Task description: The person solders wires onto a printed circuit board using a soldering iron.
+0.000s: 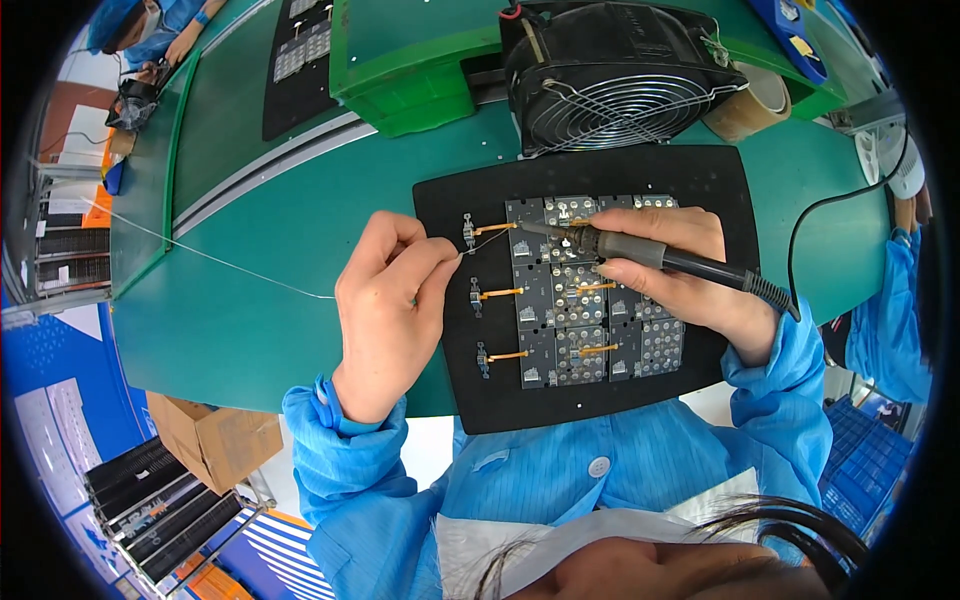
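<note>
My right hand (675,265) grips a soldering iron (640,250), its tip pointing left at the top-left circuit board of a panel (562,295). Pinched in my left hand (393,290) is a thin strand of solder wire (488,241), whose end reaches close to the iron's tip; whether they touch I cannot tell. The wire's other length trails off to the left. Orange flex cables (503,293) run from the boards to small metal-and-black parts (476,297) along the panel's left side. The boards lie on a black mat (500,405).
A black fan (625,90) with a wire guard stands behind the mat, beside a roll of tape (755,105) and a green bin (400,100). The iron's cord (800,215) loops at the right. A cardboard box (220,440) is at lower left. Other people (165,35) work nearby.
</note>
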A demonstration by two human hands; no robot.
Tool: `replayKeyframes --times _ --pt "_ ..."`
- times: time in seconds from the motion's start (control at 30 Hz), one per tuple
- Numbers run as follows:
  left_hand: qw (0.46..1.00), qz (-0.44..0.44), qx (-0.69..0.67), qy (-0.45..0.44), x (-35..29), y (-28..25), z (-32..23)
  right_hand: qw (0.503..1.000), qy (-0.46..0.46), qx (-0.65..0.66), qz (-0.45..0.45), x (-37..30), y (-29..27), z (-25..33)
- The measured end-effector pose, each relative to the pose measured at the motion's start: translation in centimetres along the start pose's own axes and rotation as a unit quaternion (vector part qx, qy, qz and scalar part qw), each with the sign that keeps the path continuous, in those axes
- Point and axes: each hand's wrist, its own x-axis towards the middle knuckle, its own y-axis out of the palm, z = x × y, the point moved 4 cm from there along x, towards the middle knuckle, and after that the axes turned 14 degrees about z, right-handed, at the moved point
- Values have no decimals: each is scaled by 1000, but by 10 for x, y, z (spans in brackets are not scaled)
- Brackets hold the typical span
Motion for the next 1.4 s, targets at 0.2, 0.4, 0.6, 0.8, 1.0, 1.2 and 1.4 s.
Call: replayKeyframes --times 0.2,0.4,0.6,0.8,1.0,1.2,1.4 --pt "1000 1 -1 -3 0 1 1 1000 -7 -15 -1 1 0 0" --pt "1000 2 -3 3 0 1 0 1000 -9 -17 0 1 0 1" --pt "1000 4 -18 7 4 5 1 1000 -17 -21 -1 1 0 1" --pt "1000 4 -13 25 10 10 0 1000 -11 -19 3 1 0 1" --pt "999 9 -29 27 16 19 1 1000 -6 -18 12 2 0 1" --pt "999 -12 -40 27 17 18 5 1000 -12 -16 8 3 0 0" --pt "994 5 -98 -45 22 22 12 1000 -9 -21 -1 2 -3 1"
